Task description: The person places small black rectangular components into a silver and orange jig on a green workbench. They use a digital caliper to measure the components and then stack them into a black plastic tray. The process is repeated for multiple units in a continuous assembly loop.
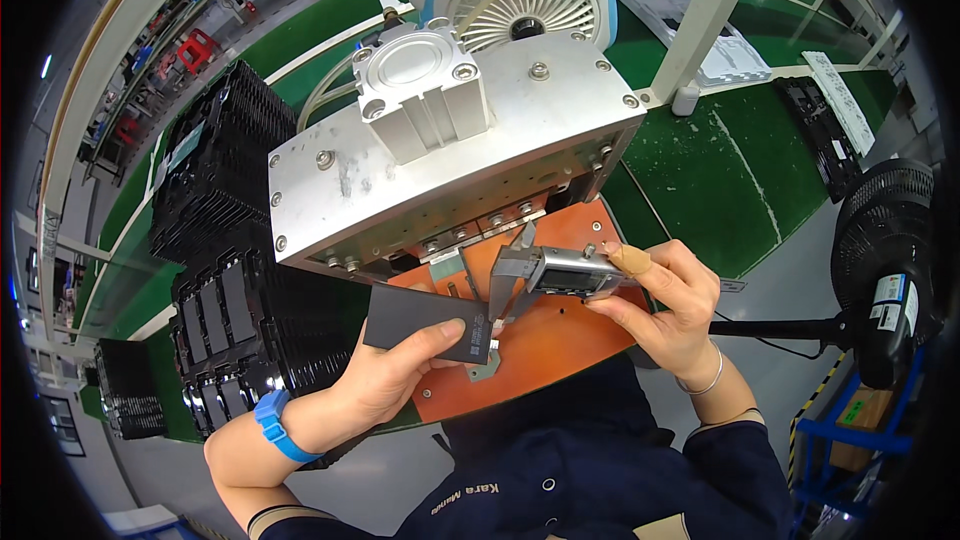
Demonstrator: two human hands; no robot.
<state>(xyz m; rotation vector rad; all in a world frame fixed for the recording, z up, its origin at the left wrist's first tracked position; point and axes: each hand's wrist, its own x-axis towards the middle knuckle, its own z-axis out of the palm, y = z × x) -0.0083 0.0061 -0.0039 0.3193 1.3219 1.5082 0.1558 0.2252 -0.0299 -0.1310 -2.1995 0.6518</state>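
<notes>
Holding slab [412, 316] in left hand [397, 368], caliper [572, 270] in right hand [672, 312]

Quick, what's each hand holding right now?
Left hand: closed, holding a flat dark grey rectangular block.
Right hand: closed, holding a silver metal digital caliper.

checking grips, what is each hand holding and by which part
Left hand: black block, thumb over its lower edge. Right hand: caliper, by its display end.

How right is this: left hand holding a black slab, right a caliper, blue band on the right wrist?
No: the head view shows the blue band on the left wrist. The left hand holds the black slab, the right hand the caliper.
</notes>
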